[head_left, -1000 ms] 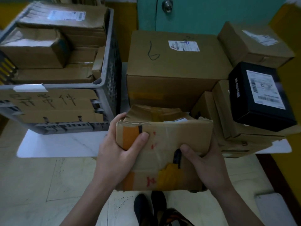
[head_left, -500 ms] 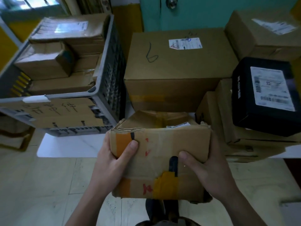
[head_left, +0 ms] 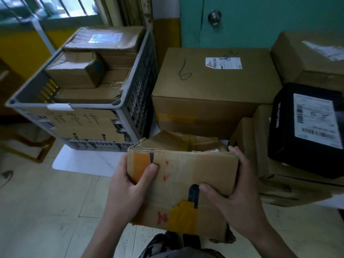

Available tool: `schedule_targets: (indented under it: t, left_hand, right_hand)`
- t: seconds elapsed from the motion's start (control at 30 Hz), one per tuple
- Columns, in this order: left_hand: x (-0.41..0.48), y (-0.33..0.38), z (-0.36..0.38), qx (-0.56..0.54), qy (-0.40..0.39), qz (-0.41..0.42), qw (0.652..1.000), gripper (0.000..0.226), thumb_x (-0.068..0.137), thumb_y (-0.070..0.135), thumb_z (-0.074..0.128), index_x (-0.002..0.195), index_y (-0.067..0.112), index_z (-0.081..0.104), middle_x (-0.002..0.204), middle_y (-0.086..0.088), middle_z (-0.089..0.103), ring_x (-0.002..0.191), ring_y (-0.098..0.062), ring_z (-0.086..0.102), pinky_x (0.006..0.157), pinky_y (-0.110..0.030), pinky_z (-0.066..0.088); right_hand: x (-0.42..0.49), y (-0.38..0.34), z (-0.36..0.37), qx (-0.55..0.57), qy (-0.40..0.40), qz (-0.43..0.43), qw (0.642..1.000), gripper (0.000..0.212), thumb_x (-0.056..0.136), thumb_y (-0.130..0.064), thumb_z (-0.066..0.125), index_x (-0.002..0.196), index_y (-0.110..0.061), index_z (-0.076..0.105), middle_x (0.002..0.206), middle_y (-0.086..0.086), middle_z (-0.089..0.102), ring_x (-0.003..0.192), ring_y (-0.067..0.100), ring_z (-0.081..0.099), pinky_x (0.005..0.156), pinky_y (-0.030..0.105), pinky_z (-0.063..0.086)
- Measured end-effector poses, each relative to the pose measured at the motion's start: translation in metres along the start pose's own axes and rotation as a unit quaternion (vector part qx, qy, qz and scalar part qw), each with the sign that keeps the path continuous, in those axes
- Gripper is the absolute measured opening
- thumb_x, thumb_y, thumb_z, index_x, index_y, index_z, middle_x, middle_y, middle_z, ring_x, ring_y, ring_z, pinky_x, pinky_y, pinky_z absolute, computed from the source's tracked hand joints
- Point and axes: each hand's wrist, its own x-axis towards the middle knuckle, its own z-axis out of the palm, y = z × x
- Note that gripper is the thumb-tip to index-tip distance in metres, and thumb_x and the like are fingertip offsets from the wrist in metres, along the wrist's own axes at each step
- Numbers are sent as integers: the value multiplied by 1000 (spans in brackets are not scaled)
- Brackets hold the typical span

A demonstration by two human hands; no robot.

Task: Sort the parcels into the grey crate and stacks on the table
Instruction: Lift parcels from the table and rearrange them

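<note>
Parcel (head_left: 182,183) is held in both hands, off the table (head_left: 89,161), over its near edge, between the crate (head_left: 130,112) at the left end and the stack at the right end, just in front of the big box (head_left: 214,86).

Left hand (head_left: 126,190): clamped round the parcel's left side, thumb pressed on the near face. Right hand (head_left: 240,198): wrapped round the right side, thumb on the near face, fingertips at the top right corner.

Risks, as judged:
- Parcel top is crushed and its edge torn. If it is tipped forward, the flaps could gape and the contents could be lost.
- The grip is mostly a side squeeze on soft, dented card. If the walls buckle, a slip is likely.
- Crate is packed close to its rim. A parcel set on top could ride above the rim and slide off.
- Little bare table is seen at the near edge. A parcel set there could overhang and be tipped to the floor.
- Black box (head_left: 305,131) sits tilted on the right stack and could be knocked by a swing to the right.
</note>
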Motion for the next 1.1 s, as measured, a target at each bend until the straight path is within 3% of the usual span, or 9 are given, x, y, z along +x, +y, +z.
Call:
schedule_targets:
  t: [0.1,0.2,0.3,0.37,0.47,0.73,0.9,1.03,1.1]
  left_hand:
    - [-6,-3,-1,0,7,11,1000,64,57,84,63,109,47,52,103,24,65,92,0,66,73,-26,54]
    - [-13,-3,-4,-5,2,30,1000,75,53,92,63,108,41,53,103,20,67,90,-3,67,70,-21,55]
    - [-21,-12,-7,-19,-17,27,999,82,52,89,68,110,33,53,102,12,67,91,-10,68,71,-30,57]
    - [-27,-19,-7,-24,-24,26,999,80,52,86,72,113,38,52,104,10,66,94,-15,67,74,-37,57]
    - [-33,-21,-4,-56,-36,30,997,71,51,82,76,110,51,51,107,10,67,95,-16,68,72,-36,59]
    - [-32,-21,3,-67,-52,61,994,65,55,78,78,110,57,51,114,14,66,102,-11,66,73,-21,56]
    - [-29,-21,3,-84,-40,71,993,57,59,76,78,106,51,57,104,7,68,92,-13,68,71,-22,55]
    - [-25,-16,6,-93,-19,93,991,33,68,49,73,97,43,60,98,6,68,88,-14,68,71,-25,57]
    - [-25,-12,8,-102,-13,89,991,31,66,48,73,94,42,60,97,6,69,87,-13,68,71,-23,56]
  right_hand:
    - [-1,4,-1,5,3,-20,1000,90,55,-70,80,120,-80,17,150,-31,19,139,4,28,111,48,39]
    - [-5,14,-1,-4,9,-58,998,88,51,-68,76,122,-72,24,148,-44,9,141,-7,20,106,28,35]
    - [-11,22,-2,-12,-5,-76,997,87,51,-66,76,122,-67,26,155,-35,7,145,-4,16,101,14,26]
    - [-15,26,-4,-14,-17,-79,997,88,50,-64,77,122,-66,25,158,-29,6,147,-1,16,102,13,25]
    - [-17,31,-7,-13,-30,-82,996,89,50,-62,78,121,-65,25,159,-28,4,145,-10,13,98,5,28]
    - [-10,36,-13,-9,-44,-97,994,89,51,-59,80,122,-66,26,161,-25,4,148,-3,12,98,18,34]
    - [-13,37,-12,45,-1,-90,995,105,54,-78,76,141,-61,20,161,-20,14,147,2,20,108,14,36]
    - [-14,34,-10,90,37,-63,993,99,48,-78,78,130,-66,26,158,-24,21,141,-3,31,101,13,43]
    - [-14,33,-11,95,46,-58,993,94,48,-78,79,126,-67,28,157,-25,22,137,-5,35,99,16,46]
